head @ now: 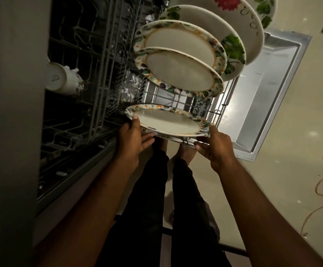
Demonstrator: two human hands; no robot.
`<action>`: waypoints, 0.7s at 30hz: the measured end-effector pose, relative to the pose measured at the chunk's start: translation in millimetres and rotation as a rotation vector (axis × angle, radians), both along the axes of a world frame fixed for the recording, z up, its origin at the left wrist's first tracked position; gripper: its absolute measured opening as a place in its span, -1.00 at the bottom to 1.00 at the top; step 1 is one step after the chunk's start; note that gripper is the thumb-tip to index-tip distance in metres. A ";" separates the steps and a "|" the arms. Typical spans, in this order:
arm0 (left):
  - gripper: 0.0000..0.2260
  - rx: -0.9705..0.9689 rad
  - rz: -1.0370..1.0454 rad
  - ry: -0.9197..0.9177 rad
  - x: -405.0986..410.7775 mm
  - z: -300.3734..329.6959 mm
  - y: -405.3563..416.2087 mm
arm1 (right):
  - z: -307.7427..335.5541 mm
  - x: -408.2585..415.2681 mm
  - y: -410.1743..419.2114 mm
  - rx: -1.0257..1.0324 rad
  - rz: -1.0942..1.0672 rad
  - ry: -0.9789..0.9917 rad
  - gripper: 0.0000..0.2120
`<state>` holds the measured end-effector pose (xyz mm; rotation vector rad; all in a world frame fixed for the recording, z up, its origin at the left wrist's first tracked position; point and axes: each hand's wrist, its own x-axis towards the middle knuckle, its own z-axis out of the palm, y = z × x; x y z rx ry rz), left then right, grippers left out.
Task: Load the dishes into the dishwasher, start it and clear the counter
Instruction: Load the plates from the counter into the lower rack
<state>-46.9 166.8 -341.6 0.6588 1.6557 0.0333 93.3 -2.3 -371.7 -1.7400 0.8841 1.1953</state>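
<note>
A home kitchen, judging by the open dishwasher (91,78) at the left of the frame, its pulled-out rack (195,105) of floral plates (179,47), a mug (60,77) in the upper rack, tiled floor (301,112) at right.
</note>
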 end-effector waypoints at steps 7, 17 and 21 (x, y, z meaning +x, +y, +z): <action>-0.68 -0.025 -0.089 -0.017 -1.9 55.6 -25.2 | 49.1 -14.2 -15.3 0.041 0.099 -0.033 -0.67; -0.93 -0.014 -0.430 -0.100 -25.0 170.5 -84.1 | 158.8 -43.8 -20.2 0.174 0.464 -0.107 -0.67; -0.68 0.066 -0.539 -0.100 -36.7 209.9 -96.4 | 213.7 -50.9 -13.7 0.255 0.654 -0.188 -0.68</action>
